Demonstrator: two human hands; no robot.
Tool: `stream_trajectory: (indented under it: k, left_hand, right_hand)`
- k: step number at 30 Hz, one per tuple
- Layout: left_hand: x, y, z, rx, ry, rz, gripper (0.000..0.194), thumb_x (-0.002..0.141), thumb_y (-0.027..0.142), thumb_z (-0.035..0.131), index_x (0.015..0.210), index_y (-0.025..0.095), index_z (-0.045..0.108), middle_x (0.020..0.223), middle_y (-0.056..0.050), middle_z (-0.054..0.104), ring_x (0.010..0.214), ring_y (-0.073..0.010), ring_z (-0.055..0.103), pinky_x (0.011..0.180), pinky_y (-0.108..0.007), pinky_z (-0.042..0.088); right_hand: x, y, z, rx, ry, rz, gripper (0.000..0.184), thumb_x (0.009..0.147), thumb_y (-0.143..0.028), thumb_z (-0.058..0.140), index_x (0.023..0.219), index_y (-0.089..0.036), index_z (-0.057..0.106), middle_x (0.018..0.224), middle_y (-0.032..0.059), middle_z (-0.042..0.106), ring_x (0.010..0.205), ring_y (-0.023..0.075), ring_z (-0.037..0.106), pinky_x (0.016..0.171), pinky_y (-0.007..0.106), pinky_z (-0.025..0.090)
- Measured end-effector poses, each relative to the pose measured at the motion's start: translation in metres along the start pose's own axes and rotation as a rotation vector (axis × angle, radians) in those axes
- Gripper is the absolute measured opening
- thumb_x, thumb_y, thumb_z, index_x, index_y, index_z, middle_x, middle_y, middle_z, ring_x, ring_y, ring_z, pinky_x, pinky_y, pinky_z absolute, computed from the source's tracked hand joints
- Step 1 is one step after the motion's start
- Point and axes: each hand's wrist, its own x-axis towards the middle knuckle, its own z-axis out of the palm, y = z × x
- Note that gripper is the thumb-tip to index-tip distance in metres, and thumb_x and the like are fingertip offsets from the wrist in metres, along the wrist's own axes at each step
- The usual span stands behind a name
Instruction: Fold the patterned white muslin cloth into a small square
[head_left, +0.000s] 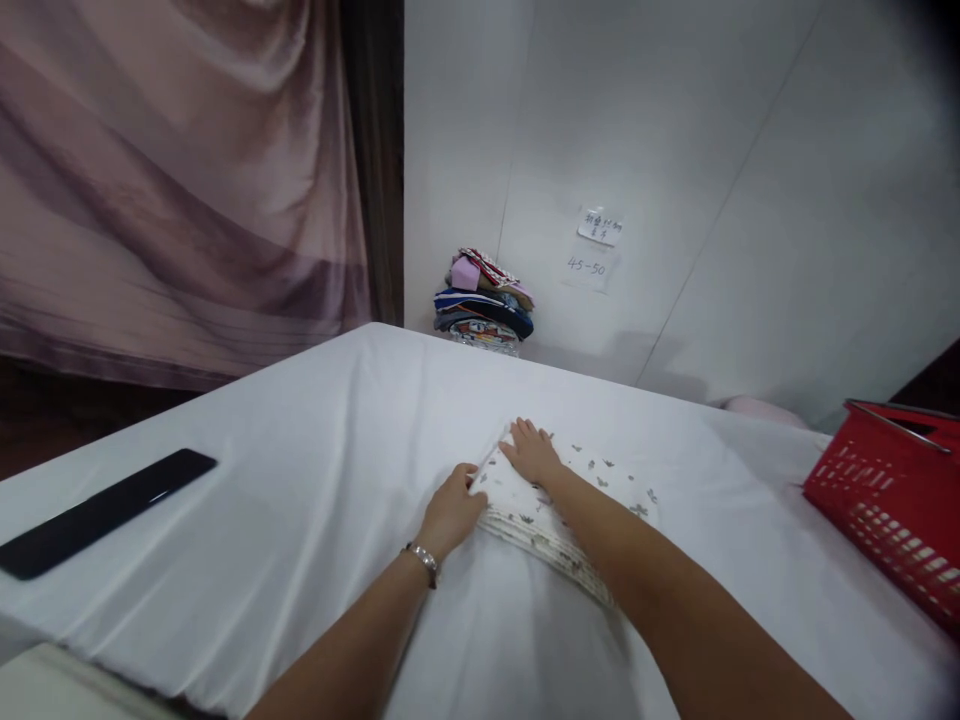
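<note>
A folded white cloth [517,492] with a small grey print lies in several layers on the white-covered table [315,520]. At its left edge, my left hand [454,508] grips the near corner, thumb on top and fingers on the far side. My right hand [531,452] rests flat on the upper face of the cloth near its far left corner, fingers stretched out. My right forearm crosses over the cloth and hides part of its middle. A bracelet [424,562] circles my left wrist.
A long black flat object [105,512] lies at the table's left. On the right stands a red plastic basket [889,500] with a metal handle. Folded clothes are stacked [486,305] beyond the far edge, by a wall bearing paper notes [592,250]. A curtain [180,180] hangs at left.
</note>
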Motion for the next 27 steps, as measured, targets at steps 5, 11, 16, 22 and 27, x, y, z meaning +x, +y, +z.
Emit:
stream_trajectory:
  k: [5,11,16,22,27]
  left_hand:
    - [0.000,0.000,-0.001,0.011,-0.006,0.005,0.038,0.071,0.023,0.051,0.109,0.024,0.049,0.096,-0.002,0.062,0.079,-0.0167,0.057,0.069,-0.027,0.039]
    - [0.002,-0.003,-0.002,-0.024,-0.008,0.031,0.042,0.071,0.025,0.055,0.113,0.022,0.050,0.098,-0.003,0.062,0.080,-0.0171,0.058,0.070,-0.027,0.041]
    - [0.008,-0.005,-0.001,0.016,-0.016,0.043,0.041,0.073,0.029,0.054,0.113,0.022,0.049,0.098,-0.003,0.062,0.081,-0.0167,0.058,0.072,-0.027,0.042]
    - [0.008,-0.004,-0.003,-0.023,0.013,0.043,0.042,0.072,0.031,0.056,0.113,0.020,0.051,0.101,-0.004,0.060,0.086,-0.0171,0.058,0.074,-0.027,0.044]
    - [0.017,0.009,-0.013,-0.026,0.027,0.033,0.046,0.070,0.027,0.059,0.114,0.017,0.051,0.106,-0.008,0.059,0.087,-0.0175,0.059,0.074,-0.026,0.046]
  right_hand:
    - [0.005,0.011,-0.009,0.158,-0.020,-0.002,0.066,0.088,-0.055,0.030,0.141,-0.016,0.027,0.149,0.0064,0.015,0.137,0.0215,0.008,0.109,0.041,0.007]
    - [-0.035,0.093,-0.043,0.260,0.094,0.241,0.067,0.083,-0.052,0.045,0.139,-0.018,0.033,0.145,0.0076,0.029,0.133,0.0257,0.025,0.109,0.038,0.017]
    - [-0.112,0.167,-0.050,0.398,0.194,0.466,0.065,0.076,-0.050,0.057,0.128,-0.013,0.049,0.131,0.0142,0.049,0.123,0.0297,0.041,0.104,0.040,0.028]
    - [-0.146,0.179,-0.043,0.708,0.231,0.525,0.056,0.068,-0.048,0.065,0.113,-0.014,0.059,0.112,0.0131,0.062,0.095,0.0250,0.061,0.078,0.034,0.050]
    - [-0.141,0.180,-0.052,0.944,0.278,0.515,0.042,0.061,-0.031,0.072,0.097,-0.014,0.062,0.093,0.0097,0.068,0.079,0.0209,0.064,0.063,0.029,0.052]
